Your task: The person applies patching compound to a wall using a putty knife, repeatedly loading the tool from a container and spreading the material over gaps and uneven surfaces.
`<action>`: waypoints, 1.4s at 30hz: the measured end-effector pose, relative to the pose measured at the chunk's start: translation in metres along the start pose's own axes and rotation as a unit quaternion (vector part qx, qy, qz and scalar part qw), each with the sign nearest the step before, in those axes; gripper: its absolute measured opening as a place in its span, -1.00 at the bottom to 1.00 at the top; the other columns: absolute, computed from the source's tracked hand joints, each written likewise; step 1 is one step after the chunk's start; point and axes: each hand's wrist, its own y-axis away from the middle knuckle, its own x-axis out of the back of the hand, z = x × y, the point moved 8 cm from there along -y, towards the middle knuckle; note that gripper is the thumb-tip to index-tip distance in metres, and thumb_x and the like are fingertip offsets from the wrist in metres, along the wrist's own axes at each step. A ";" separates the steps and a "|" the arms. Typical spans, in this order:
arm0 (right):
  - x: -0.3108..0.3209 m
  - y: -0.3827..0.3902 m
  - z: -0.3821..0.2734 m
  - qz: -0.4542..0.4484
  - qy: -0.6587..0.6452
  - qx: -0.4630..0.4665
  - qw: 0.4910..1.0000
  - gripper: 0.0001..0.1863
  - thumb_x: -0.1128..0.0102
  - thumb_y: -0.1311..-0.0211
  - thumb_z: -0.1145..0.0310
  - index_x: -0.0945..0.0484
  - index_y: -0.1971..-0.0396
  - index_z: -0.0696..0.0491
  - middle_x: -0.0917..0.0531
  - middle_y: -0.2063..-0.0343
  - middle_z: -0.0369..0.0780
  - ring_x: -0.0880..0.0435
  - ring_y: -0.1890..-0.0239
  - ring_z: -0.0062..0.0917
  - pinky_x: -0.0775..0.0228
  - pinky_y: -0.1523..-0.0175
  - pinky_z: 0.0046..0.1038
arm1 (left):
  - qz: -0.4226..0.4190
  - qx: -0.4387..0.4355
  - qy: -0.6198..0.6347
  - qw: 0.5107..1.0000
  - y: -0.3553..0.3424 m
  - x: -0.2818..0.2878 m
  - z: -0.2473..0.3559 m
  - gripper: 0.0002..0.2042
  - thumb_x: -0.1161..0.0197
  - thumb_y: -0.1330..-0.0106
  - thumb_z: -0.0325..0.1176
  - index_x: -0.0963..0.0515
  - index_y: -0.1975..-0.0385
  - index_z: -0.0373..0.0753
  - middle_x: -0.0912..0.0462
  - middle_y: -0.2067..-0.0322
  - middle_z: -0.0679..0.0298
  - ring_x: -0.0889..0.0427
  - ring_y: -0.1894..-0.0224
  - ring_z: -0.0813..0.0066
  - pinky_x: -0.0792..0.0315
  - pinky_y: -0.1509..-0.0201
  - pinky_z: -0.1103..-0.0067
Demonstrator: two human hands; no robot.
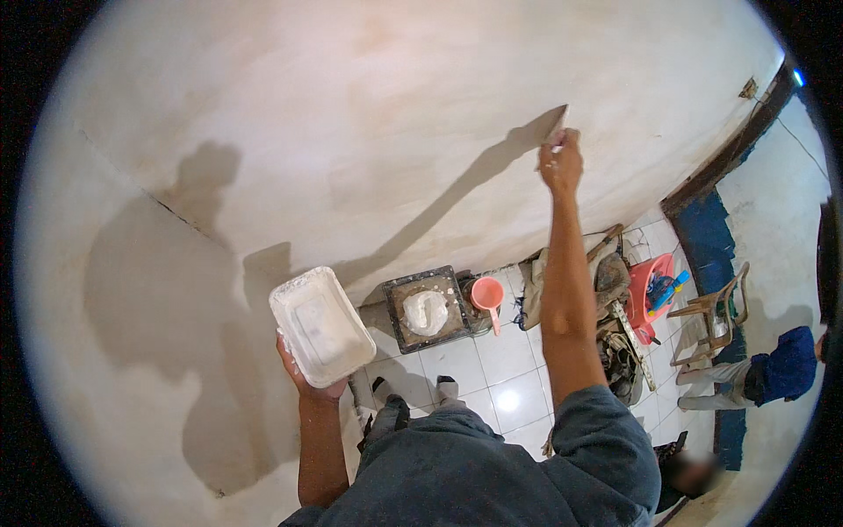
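My right arm reaches up to the pale, blotchy wall (395,79). In my right hand (562,165) is a thin, flat putty knife (559,127), seen nearly edge-on with its tip at or close to the wall surface. White smears mark the fingers. Lower down on the left, my left hand (309,384) supports a white rectangular plastic tub (362,353) from underneath. White putty coats the inside of the tub, which is tilted toward me. Most of the left fingers are hidden behind it.
On the white tiled floor (492,356), a black crate (399,329) bears a white lump or bag, with a pink dipper (488,294) beside it. Sacks and tools lie farther right, near a red tub (645,268) and a chair (716,316). Two people (786,364) are at the right.
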 end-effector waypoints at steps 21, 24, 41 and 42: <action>-0.163 0.229 -0.147 -0.167 -0.704 -0.341 0.600 -0.86 -0.02 -0.19 0.46 -0.45 0.25 0.06 -0.60 0.37 -0.23 -0.60 0.40 -0.53 -0.53 0.30 -0.40 | 0.042 -0.012 0.011 0.999 -0.037 0.103 0.012 -0.40 0.17 -0.33 0.20 -0.27 -0.27 0.01 -0.43 -0.17 0.30 -0.47 -0.14 0.22 -0.38 -0.19 0.18; -0.141 0.188 -0.073 -0.113 -0.678 -0.312 0.656 -0.92 -0.01 -0.21 0.42 -0.43 0.32 0.06 -0.57 0.41 -0.25 -0.56 0.41 -0.54 -0.52 0.28 -0.41 | 0.010 -0.012 -0.004 1.000 -0.036 0.093 0.009 -0.42 0.16 -0.34 0.18 -0.27 -0.26 0.01 -0.43 -0.17 0.30 -0.46 -0.15 0.22 -0.38 -0.19 0.19; -0.121 0.068 -0.048 -0.062 -0.602 -0.349 0.715 -0.88 -0.07 -0.10 0.35 -0.40 0.49 0.07 -0.44 0.51 -0.27 -0.47 0.42 -0.48 -0.40 0.33 -0.42 | 0.009 0.003 0.001 1.000 -0.035 0.056 0.000 -0.33 0.13 -0.29 0.25 -0.17 -0.31 0.00 -0.35 -0.23 0.21 -0.43 -0.18 0.06 -0.36 -0.17 0.01; -0.112 0.064 -0.056 -0.062 -0.604 -0.352 0.713 -0.88 -0.07 -0.10 0.35 -0.40 0.49 0.07 -0.44 0.51 -0.27 -0.47 0.42 -0.48 -0.40 0.33 -0.42 | 0.010 0.002 -0.003 1.000 -0.033 0.053 0.001 -0.33 0.13 -0.29 0.25 -0.17 -0.31 0.00 -0.35 -0.23 0.21 -0.43 -0.18 0.06 -0.36 -0.17 0.01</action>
